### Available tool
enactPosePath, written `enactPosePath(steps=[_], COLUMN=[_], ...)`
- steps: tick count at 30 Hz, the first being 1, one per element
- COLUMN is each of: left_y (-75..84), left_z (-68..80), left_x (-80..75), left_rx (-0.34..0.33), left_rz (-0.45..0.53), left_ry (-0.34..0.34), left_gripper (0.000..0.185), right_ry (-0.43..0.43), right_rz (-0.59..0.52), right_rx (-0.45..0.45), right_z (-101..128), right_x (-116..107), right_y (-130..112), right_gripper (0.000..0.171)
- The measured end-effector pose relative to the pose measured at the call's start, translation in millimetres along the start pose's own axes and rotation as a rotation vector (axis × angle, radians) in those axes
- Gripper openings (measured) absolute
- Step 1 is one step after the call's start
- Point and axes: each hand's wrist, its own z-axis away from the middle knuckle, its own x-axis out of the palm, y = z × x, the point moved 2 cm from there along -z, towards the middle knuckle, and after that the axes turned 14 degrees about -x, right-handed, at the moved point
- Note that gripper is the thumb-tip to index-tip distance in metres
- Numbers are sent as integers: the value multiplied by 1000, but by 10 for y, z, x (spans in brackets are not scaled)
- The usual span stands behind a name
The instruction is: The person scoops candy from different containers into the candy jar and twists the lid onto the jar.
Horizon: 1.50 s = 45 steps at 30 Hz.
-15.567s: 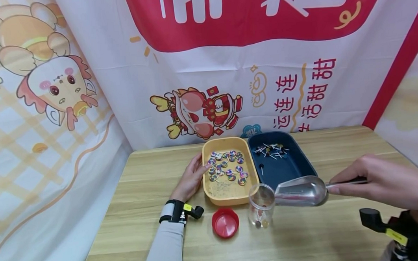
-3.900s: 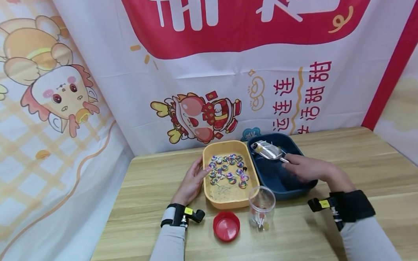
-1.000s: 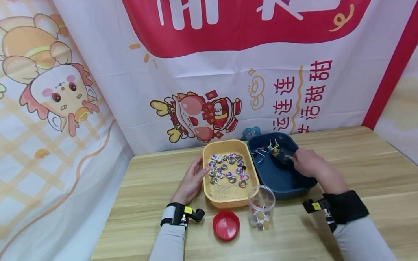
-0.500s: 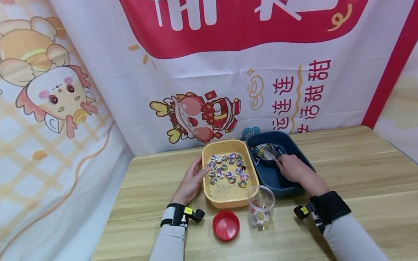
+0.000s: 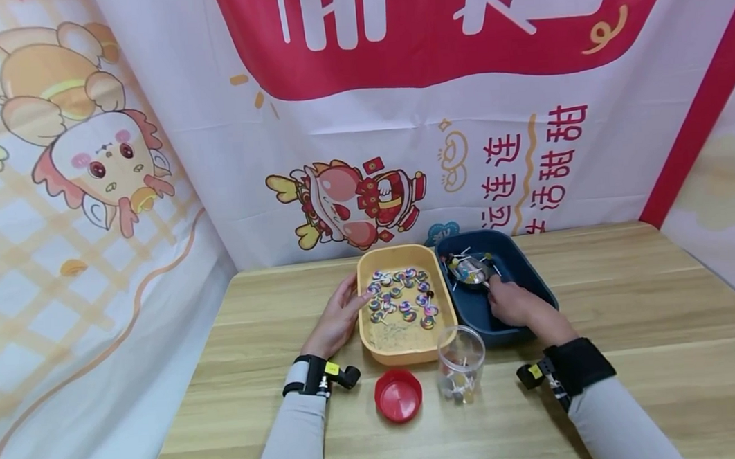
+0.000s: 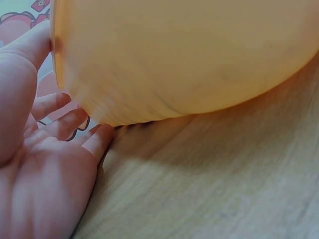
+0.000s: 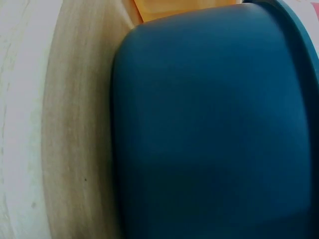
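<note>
My left hand (image 5: 337, 319) holds the left side of the yellow tray (image 5: 405, 352), its thumb over the rim. In the left wrist view the fingers (image 6: 65, 122) lie against the tray's outer wall. Inside it are several swirl-coloured lollipops (image 5: 407, 315) and one dark lollipop (image 5: 430, 294). My right hand (image 5: 516, 303) grips the handle of a metal scoop (image 5: 469, 271) inside the dark blue tray (image 5: 535, 283). Several small lollipops with white sticks (image 5: 465, 252) lie in and around the scoop's bowl. The right wrist view shows only the blue tray's outer wall (image 7: 209, 114), with the hand hidden.
A clear plastic jar (image 5: 461, 363), open at the top, stands in front of the trays with some lollipops at its bottom. Left of it lies a red lid (image 5: 398, 396). The wooden table (image 5: 265, 290) ends at a printed cloth (image 5: 337, 120) behind.
Since 15.6 s ago, the scoop has gone from the jar's mouth into the blue tray, and a dark lollipop has appeared in the yellow tray. Lately the scoop has shifted left among the lollipops.
</note>
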Motion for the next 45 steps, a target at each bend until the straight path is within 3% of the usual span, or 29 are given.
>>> enactPosePath(steps=[4,11,17,26,36,41,45], left_y=[-11,-15,-7,1,33,35,18], left_z=[0,15,5,24,1,-3,1], left_x=[5,12,4,3,13,10,2], left_rx=[1,-2,8,14,9,3,6], left_rz=[3,4,6,-6,-6,-3,-3], left_ry=[-8,7,-8,10,4,6,8], left_gripper=[71,74,72,76,76,75,74], right_ry=[40,99,92,112,162,122,37], right_rz=[-13,-88,-187,-219,-200,-180,-118], right_rx=[-48,-159,-156,-209,-303,-391,-382], right_z=[30,161,337,805,1356,1510,1575], right_x=[-32,-214,-479,-872,-1146,-1191,-1205], right_y=[-3,-68,-154,-315,-483,-567,-589], right_gripper=[33,14,14,35,15,16,22])
